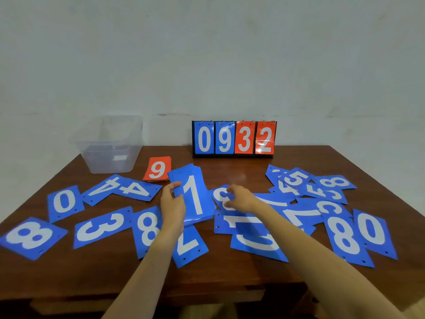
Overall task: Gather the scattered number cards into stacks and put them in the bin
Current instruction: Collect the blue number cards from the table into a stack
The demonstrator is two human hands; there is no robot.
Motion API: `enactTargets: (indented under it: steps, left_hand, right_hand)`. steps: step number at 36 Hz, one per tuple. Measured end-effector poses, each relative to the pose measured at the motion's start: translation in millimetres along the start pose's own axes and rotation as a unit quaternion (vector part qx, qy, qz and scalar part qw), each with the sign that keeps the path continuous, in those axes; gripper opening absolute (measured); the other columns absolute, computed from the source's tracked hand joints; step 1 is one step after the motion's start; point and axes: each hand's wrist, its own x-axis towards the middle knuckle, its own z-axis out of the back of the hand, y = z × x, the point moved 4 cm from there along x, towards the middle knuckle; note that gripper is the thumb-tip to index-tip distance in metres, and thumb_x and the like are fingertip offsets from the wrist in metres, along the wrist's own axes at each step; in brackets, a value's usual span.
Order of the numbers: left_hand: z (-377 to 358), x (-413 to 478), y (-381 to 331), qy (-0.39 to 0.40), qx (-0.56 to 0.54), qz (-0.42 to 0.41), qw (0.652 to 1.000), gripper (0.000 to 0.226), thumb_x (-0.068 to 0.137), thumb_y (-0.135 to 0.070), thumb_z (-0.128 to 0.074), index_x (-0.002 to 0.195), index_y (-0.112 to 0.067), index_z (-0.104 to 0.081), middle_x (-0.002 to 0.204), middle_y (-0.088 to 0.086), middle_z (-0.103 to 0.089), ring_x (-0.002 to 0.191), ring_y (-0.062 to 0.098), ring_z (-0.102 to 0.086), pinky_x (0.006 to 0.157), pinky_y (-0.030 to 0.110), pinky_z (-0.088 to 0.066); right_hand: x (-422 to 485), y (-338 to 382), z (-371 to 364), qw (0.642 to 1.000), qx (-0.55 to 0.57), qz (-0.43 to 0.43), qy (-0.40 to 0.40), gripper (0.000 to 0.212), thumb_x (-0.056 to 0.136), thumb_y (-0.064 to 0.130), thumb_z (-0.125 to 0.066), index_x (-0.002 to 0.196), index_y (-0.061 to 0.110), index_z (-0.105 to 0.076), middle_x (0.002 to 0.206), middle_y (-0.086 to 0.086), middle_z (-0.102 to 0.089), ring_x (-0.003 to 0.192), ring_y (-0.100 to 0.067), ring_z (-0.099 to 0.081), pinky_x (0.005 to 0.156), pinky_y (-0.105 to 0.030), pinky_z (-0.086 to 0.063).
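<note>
The right hand (239,199) covers half a blue card (217,194), and whether it grips can't be told. The stack (195,196) hides every card under its 1. At two o'clock a buried card (272,172) shows one corner only. At ten o'clock the bin (110,143) is blurred, and the white patch inside is unreadable.

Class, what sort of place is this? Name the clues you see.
Probably a plain indoor room set up for a tabletop sorting task: a wooden table against a bare wall, holding a flip scoreboard, a clear bin and scattered number cards.

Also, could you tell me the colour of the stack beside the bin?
Red-orange stack, white 9; head view.
</note>
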Motion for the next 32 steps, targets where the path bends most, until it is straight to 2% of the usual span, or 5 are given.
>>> enactTargets:
  steps: [4, 17, 21, 26, 32]
  left_hand:
    - [10.0, 7.5, 4.3, 0.007, 0.008, 0.019, 1.0, 0.032, 0.096, 0.0, -0.043, 0.111, -0.026, -0.055, 0.093, -0.006, -0.057, 0.071, 0.015, -0.061, 0.055, 0.028, -0.048]
    - [21.2, 30.3, 21.0, 0.025, 0.021, 0.038, 0.999, 0.034, 0.094, 0.002, -0.043, 0.114, -0.023, -0.055, 0.087, -0.003, -0.056, 0.075, 0.024, -0.056, 0.055, 0.031, -0.044]
    - [22.5, 31.7, 22.4, 0.032, 0.024, 0.043, 0.998, 0.033, 0.095, 0.001, -0.045, 0.113, -0.025, -0.056, 0.097, -0.005, -0.058, 0.075, 0.019, -0.061, 0.055, 0.029, -0.047]
    - [16.5, 27.1, 25.1, 0.046, 0.023, 0.048, 0.998, 0.037, 0.094, 0.003, -0.042, 0.109, -0.028, -0.055, 0.1, -0.005, -0.057, 0.083, 0.024, -0.059, 0.066, 0.036, -0.049]
    - [7.7, 9.7, 20.8, 0.056, 0.026, 0.043, 0.997, 0.034, 0.094, 0.0, -0.043, 0.112, -0.027, -0.054, 0.111, -0.001, -0.056, 0.086, 0.02, -0.065, 0.064, 0.033, -0.052]
  right_hand:
    - [24.5, -0.1, -7.5, 0.998, -0.052, -0.024, 0.021, 0.067, 0.088, 0.029, -0.065, 0.143, 0.01, -0.032, 0.145, -0.013, -0.038, 0.127, -0.033, -0.042, 0.103, -0.039, -0.041]
    - [64.3, 15.2, -32.2, 0.994, -0.1, 0.025, 0.046, 0.069, 0.083, 0.049, -0.064, 0.143, 0.025, -0.037, 0.149, -0.008, -0.033, 0.135, -0.032, -0.031, 0.111, -0.05, -0.03]
    - [44.6, 26.5, -15.8, 0.994, -0.04, 0.067, 0.073, 0.066, 0.078, 0.041, -0.074, 0.134, 0.02, -0.044, 0.139, -0.006, -0.043, 0.125, -0.025, -0.043, 0.102, -0.037, -0.04]
    - [14.7, 19.6, -8.7, 0.958, -0.209, 0.026, 0.194, 0.081, 0.069, 0.036, -0.083, 0.133, 0.012, -0.041, 0.134, -0.006, -0.044, 0.118, -0.03, -0.048, 0.097, -0.04, -0.045]
    - [5.4, 7.4, -10.7, 0.963, -0.192, 0.009, 0.189, 0.072, 0.07, 0.032, -0.082, 0.127, 0.011, -0.044, 0.128, -0.009, -0.049, 0.113, -0.031, -0.05, 0.094, -0.04, -0.046]
